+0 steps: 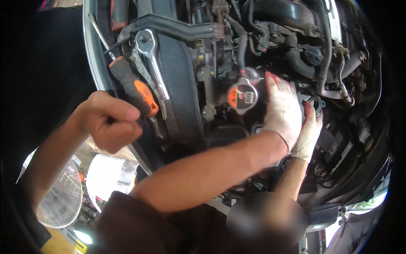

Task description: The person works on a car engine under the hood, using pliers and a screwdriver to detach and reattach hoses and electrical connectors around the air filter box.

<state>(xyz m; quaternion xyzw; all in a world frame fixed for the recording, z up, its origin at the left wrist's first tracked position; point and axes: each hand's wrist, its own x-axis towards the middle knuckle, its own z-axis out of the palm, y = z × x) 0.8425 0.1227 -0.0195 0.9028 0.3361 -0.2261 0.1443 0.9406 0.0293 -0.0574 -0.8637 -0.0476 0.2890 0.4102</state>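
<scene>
Closed into a loose fist, the grip of the person's bare left hand (112, 122) has its fingers curled in toward the palm and the thumb laid along the top. Nothing shows between the fingers, though the inside of the fist is hidden; the right hand is out of view, so its grip cannot be told.

Just beside the knuckles lies a screwdriver with a thick black-and-orange handle and a slim silver shaft (128, 79), slanting with its tip toward the upper left; whether the fist touches it cannot be told. Its orange part is bright, its black part dull. It rests on the long black panel (182, 101) along the vehicle's front edge, near a shiny chrome ratchet with a round head (157, 76). Partly under that ratchet runs a dull grey metal tool (164, 111). A red-and-black handle (119, 16) lies farther up, by a curved black bracket (182, 26).

Beyond the panel, a silver metal cap with an orange-and-black round label (242, 96) sits over the engine bay. Past it, a co-worker's two off-white gloves with red fingertips (284, 108) reach in among the dark engine parts, near a ribbed black hose (326, 51).
</scene>
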